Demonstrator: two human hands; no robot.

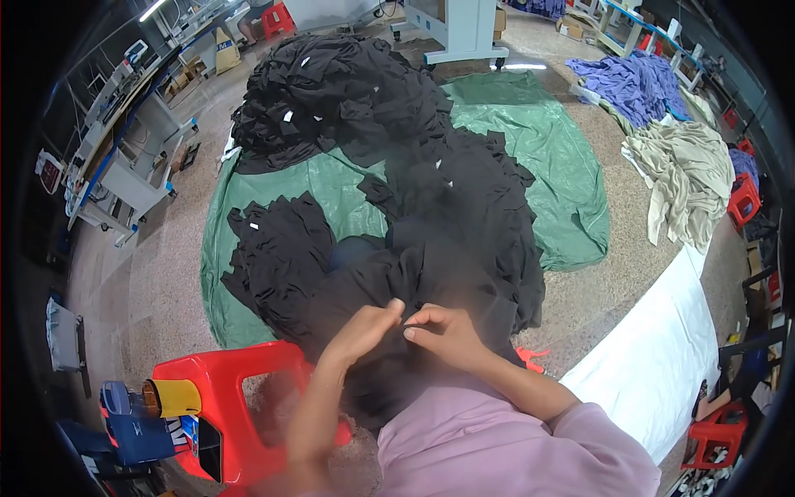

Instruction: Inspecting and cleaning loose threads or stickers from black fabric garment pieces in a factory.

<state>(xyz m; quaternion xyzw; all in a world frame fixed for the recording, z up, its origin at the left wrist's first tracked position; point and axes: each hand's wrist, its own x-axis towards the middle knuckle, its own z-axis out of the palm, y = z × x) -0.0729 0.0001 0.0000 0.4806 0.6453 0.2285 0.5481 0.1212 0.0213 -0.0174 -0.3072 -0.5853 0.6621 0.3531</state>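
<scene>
A black garment [389, 277] lies spread over my lap, blending into the dark cloth around it. Above it, my two hands are close together. My left hand [370, 330] has its fingers drawn together, thumb up, at the black cloth. Just to its right, my right hand [447, 335] pinches a small dark bit of the garment between thumb and fingers. Exactly what lies between the fingertips is too small to make out. Beyond my hands rises a large heap of black garments [348, 95]; a smaller black heap [281, 248] sits to the left.
Green sheeting [563, 157] lies under the heaps. At my left stands a red plastic stool [219, 381] bearing a phone [210, 451] and a yellow cylinder [175, 398]. White sheeting [646, 356], beige cloth [687, 178] and blue-purple cloth [633, 83] lie right. Worktables [137, 186] line the left.
</scene>
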